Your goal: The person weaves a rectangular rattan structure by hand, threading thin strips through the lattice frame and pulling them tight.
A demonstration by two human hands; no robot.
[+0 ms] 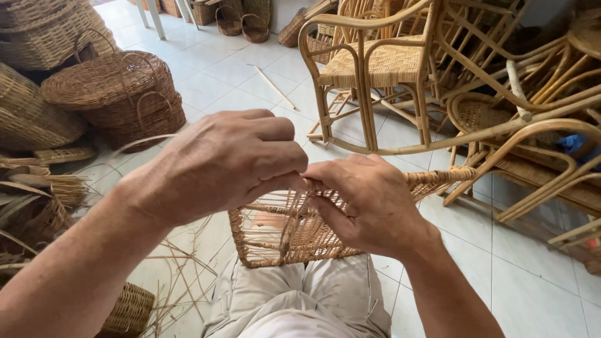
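A half-woven rattan basket frame (282,235) rests on my lap, its open weave facing up and its wrapped rim running toward the upper right. My left hand (225,163) is closed over the rim's near end, and a thin cane strand (134,143) arcs away from behind it to the left. My right hand (369,203) pinches the rim right beside the left hand, fingers curled under the weave. The two hands touch at the thumbs.
Stacked wicker baskets (119,94) and cane bundles fill the left side. Rattan chairs (382,69) crowd the right and back. Loose cane strands (181,275) lie on the white tiled floor, and a small basket (128,310) sits by my left knee.
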